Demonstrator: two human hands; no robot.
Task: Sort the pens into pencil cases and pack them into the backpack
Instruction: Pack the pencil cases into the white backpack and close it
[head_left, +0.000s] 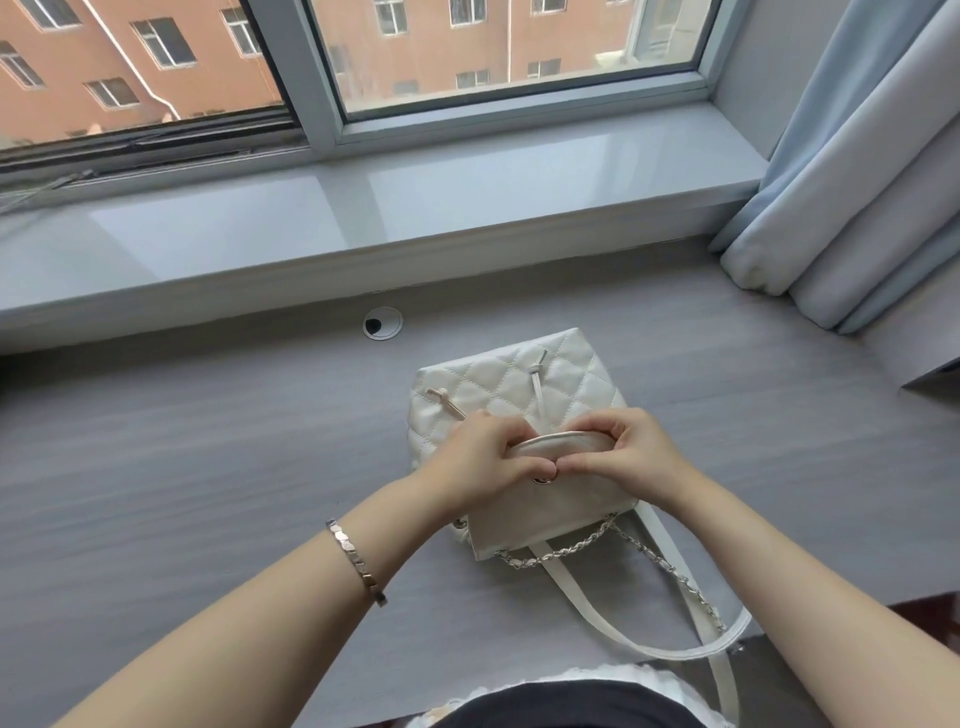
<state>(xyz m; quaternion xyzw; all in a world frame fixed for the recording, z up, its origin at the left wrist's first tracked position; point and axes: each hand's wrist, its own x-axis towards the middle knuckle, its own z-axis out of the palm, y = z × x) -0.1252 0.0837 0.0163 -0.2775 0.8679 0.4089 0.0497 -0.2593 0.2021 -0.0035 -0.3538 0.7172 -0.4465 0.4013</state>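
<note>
At frame centre, the left hand (480, 460) and right hand (631, 457) pinch the white backpack (519, 384) flap (550, 499) — thumbs meeting at its snap.

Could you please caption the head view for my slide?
Both hands press the flap of a white quilted backpack on a grey desk.

1. A room in a home or dormitory, set up as a study spot: a grey wood-grain surface (182, 467) runs wall to wall directly under a window (467, 62).
2. A round cable grommet (383, 323) at 12 o'clock of the surface marks it as a built-in desk.
3. A glossy pale sill (415, 197) sits just beyond the surface.
4. Light blue-grey curtains (857, 182) hang at 2 o'clock.
5. Through the glass, a brick-coloured multi-storey building (130, 67) with rows of windows shows an upper-floor, urban setting.
</note>
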